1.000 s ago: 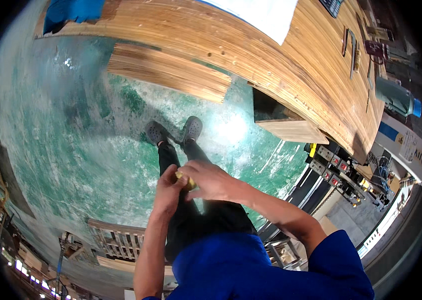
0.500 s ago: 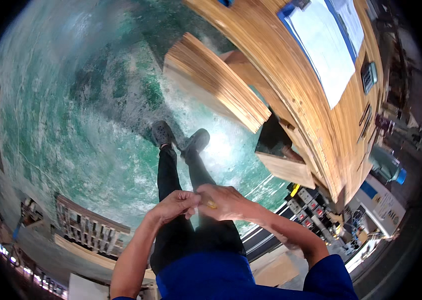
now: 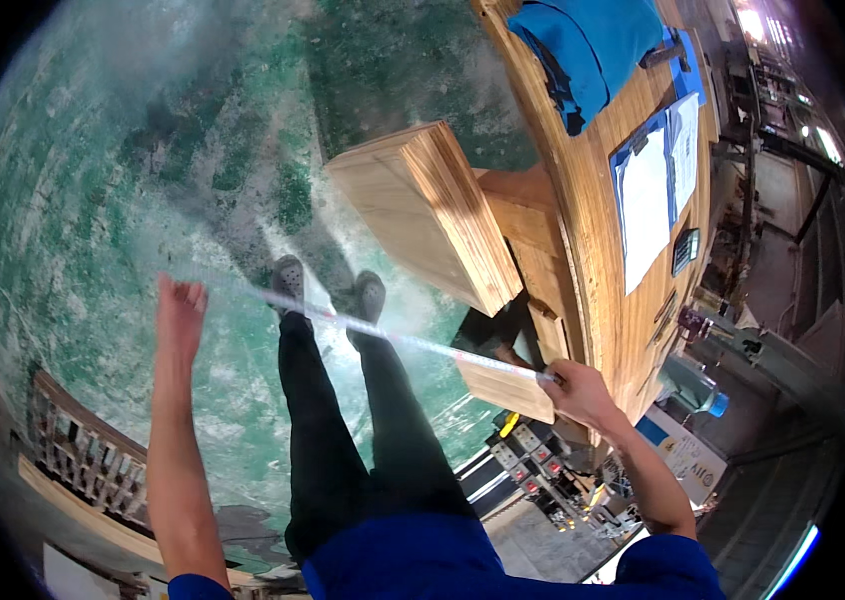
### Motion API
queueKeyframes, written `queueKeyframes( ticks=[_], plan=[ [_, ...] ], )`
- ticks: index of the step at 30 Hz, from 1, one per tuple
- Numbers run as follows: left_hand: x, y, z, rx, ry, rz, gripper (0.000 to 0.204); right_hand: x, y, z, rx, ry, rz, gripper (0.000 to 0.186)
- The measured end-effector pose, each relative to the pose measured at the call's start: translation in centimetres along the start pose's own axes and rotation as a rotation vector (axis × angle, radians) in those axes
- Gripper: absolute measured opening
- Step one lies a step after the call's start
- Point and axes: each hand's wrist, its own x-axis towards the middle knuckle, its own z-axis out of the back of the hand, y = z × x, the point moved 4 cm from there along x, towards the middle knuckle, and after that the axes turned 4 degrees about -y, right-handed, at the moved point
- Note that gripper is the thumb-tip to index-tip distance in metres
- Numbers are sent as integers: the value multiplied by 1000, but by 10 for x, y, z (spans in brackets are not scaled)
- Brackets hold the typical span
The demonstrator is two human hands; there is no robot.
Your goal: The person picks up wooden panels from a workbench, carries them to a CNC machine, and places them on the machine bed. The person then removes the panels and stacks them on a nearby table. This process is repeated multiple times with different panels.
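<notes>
A thin, pale measuring tape (image 3: 413,342) stretches between my hands, slanting down to the right across my shins and shoes. My right hand (image 3: 583,395) is closed around its right end, beside the low corner of the wooden workbench (image 3: 598,260). Over the green floor at the left, my left hand (image 3: 181,312) is raised with fingers drawn together at the other end. Motion blurs that end, and the tape fades near the fingertips. Whatever body the tape has is hidden inside my right fist.
Against the bench leans a stack of wooden boards (image 3: 433,215). On the bench lie blue cloth (image 3: 593,50), a clipboard with papers (image 3: 648,190) and a calculator (image 3: 685,250). A slatted wooden pallet (image 3: 88,440) is at lower left. Electrical parts (image 3: 533,460) stand below the bench's near end.
My hands, together before my thighs earlier, have moved wide apart, left hand leftward and right hand rightward. The tape now shows drawn out between them. The view has shifted, bringing the blue cloth in.
</notes>
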Motion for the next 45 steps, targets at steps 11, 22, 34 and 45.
queueKeyframes(
  ticks=[11, 22, 34, 45],
  plan=[
    [-137, 258, -25, 861, 278, -103, 31, 159, 95, -37, -764, -60, 235, 14],
    [-172, 338, 54, 424, 152, -43, 23, 239, 157, -55, -1092, -53, 374, 18],
    [-166, 347, 76, 203, 114, 118, 24, 254, 175, -42, -1230, -12, 504, 20],
    [-165, 356, 85, 110, 45, 150, 19, 244, 195, -41, -1330, 9, 397, 20]
  ],
)
